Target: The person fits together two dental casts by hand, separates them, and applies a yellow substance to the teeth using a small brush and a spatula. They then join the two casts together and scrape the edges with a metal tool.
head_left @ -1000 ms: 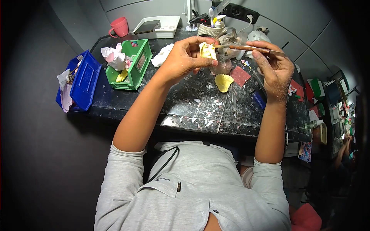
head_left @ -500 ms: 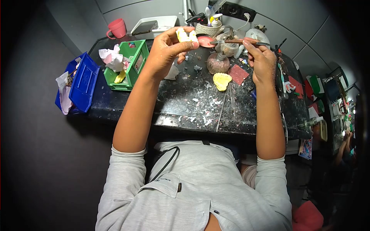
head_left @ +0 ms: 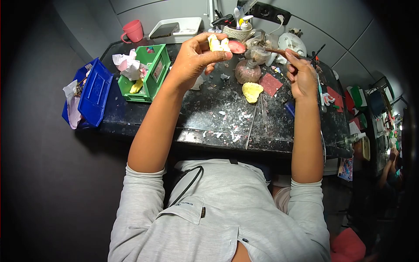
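In my left hand point(head_left: 196, 59), thumb and fingers pinch a small yellow-and-white dental cast point(head_left: 219, 44), raised above the table. My right hand point(head_left: 302, 76) is closed on the brown handle of a wax knife point(head_left: 283, 53). The knife points left, its far end at the top of a glass spirit burner point(head_left: 248, 73); I cannot make out whether it touches. Below the burner lies a yellow dental cast piece point(head_left: 252, 92) beside a red wax sheet point(head_left: 270, 84). A thin metal instrument point(head_left: 251, 129) rests near the front edge.
White and pink scraps point(head_left: 235, 124) litter the black table point(head_left: 196, 113). On the left stand a green bin point(head_left: 156, 76) and a blue bin point(head_left: 97, 94) with crumpled paper. A pink mug point(head_left: 133, 31), a white tray point(head_left: 188, 27) and a basket point(head_left: 237, 33) line the back.
My left hand has moved slightly right and down with the cast, which looks turned a little. My right hand has shifted slightly down and right, and the knife now tilts differently.
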A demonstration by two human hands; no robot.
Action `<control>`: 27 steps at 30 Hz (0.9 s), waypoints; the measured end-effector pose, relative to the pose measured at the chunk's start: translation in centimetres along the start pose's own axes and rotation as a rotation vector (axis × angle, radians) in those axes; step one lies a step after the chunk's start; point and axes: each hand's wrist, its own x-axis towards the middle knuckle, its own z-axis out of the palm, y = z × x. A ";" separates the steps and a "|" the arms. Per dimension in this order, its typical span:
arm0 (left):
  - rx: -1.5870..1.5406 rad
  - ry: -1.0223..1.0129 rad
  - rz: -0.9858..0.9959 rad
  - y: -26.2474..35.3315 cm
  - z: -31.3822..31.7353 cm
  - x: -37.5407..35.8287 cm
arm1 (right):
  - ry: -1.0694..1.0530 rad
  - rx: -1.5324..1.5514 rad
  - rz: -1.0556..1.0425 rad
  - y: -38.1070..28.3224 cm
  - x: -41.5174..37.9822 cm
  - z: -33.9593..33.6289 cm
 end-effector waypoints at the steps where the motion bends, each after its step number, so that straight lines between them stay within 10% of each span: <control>1: 0.000 -0.001 -0.001 0.0 0.0 0.0 | 0.001 0.000 0.000 -0.2 -0.2 -0.3; 27: 0.127 -0.080 -0.066 -0.2 1.0 -0.4 | 0.042 -0.081 0.018 -0.4 -0.3 -2.4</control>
